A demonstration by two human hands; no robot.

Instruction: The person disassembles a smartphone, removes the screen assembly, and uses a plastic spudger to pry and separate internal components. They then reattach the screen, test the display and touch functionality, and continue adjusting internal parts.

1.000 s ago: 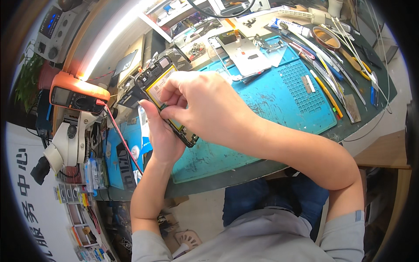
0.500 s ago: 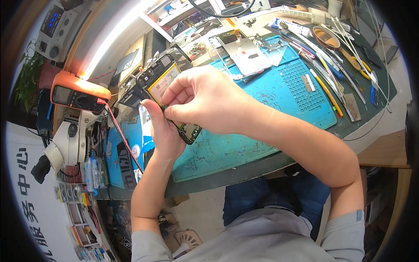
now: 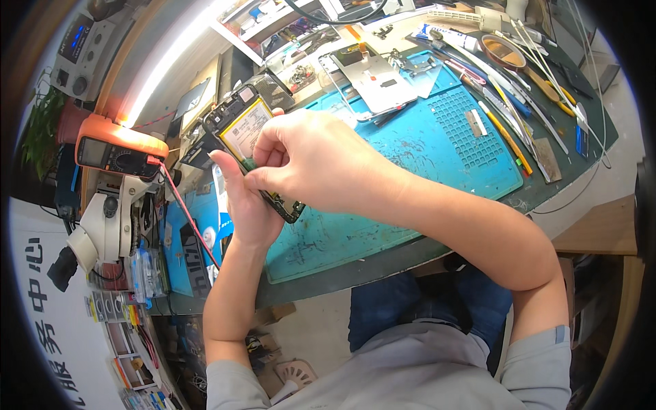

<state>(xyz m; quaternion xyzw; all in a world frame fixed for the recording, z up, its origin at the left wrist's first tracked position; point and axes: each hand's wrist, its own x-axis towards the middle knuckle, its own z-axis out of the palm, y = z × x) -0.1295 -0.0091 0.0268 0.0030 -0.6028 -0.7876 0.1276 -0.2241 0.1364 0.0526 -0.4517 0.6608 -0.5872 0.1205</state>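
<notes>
An opened phone point(image 3: 222, 123) is tilted up over the left part of the work mat, its battery point(image 3: 247, 128) exposed with a white label and yellow edges. My left hand point(image 3: 254, 212) grips the phone's body from below and the left, thumb pointing up along its side. Across the phone reaches my right hand point(image 3: 307, 154), fingers curled and thumb pressed to the fingertips at the battery's lower end. A small green patch point(image 3: 250, 164) shows beside those fingertips; whatever they pinch is hidden. Bare circuitry point(image 3: 290, 210) is visible at the phone's lower end.
On the blue work mat point(image 3: 383, 198) lies a silver phone frame point(image 3: 372, 78) at the back. Tweezers and pens point(image 3: 509, 116) crowd the right side. To the left stand an orange multimeter point(image 3: 113, 149) with a red lead point(image 3: 184, 205) and a white microscope point(image 3: 102, 225).
The phone has tipped slightly, so more of its battery label shows. My right hand has shifted a little left, still pinching. The whole view has moved slightly.
</notes>
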